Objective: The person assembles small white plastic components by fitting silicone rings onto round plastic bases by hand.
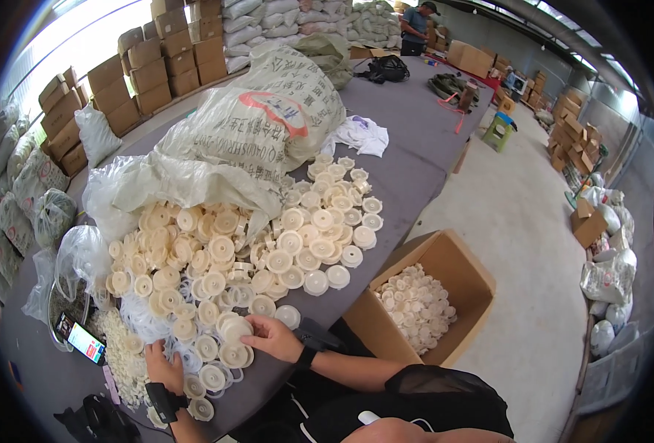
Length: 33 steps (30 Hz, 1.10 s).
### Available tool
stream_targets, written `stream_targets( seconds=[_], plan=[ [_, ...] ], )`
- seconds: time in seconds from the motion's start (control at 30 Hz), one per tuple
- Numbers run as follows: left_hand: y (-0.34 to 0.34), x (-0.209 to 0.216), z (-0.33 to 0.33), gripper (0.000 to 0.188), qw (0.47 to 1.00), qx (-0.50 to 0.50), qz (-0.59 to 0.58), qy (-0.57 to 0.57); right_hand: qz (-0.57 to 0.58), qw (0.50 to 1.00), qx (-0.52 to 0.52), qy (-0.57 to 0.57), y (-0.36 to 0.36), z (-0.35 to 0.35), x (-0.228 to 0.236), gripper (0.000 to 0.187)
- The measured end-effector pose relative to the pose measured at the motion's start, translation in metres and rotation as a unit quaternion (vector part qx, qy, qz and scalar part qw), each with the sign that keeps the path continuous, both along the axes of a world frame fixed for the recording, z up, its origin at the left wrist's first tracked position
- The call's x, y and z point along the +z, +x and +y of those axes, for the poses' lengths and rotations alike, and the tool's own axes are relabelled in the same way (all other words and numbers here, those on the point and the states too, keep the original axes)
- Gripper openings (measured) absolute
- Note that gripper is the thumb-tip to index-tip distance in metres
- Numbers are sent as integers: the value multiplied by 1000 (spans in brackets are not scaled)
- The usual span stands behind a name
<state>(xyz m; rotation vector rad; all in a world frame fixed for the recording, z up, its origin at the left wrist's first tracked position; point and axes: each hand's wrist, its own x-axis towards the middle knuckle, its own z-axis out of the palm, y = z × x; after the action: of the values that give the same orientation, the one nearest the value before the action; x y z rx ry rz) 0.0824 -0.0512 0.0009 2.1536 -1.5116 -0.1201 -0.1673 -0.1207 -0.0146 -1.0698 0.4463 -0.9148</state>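
My right hand pinches the edge of a round white plastic lid above the near end of a spread pile. Beside the phone-side heap, my left hand reaches down with thumb and forefinger apart, its fingertips at a tangle of translucent plastic rings. I see nothing clearly held there. Cream-coloured round lids cover much of the table, spilling from a large woven sack. Small white plastic bits lie left of my left hand.
An open cardboard box holding many small white parts stands right of the table. A lit phone leans at the left near a clear plastic bag. Stacked cartons line the wall; a person stands far back.
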Motion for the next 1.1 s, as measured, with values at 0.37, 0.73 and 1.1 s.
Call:
stream_targets(
  seconds=[0.37,0.73,1.1],
  plan=[
    [0,-4,7,20,993,6,42,-111,13,999,23,20,3,4,-7,29],
    [-15,8,13,22,985,54,29,-164,16,999,27,21,-1,5,0,29],
    [-12,19,22,19,958,31,-132,-255,-16,1000,21,17,1,9,-3,26]
  ],
)
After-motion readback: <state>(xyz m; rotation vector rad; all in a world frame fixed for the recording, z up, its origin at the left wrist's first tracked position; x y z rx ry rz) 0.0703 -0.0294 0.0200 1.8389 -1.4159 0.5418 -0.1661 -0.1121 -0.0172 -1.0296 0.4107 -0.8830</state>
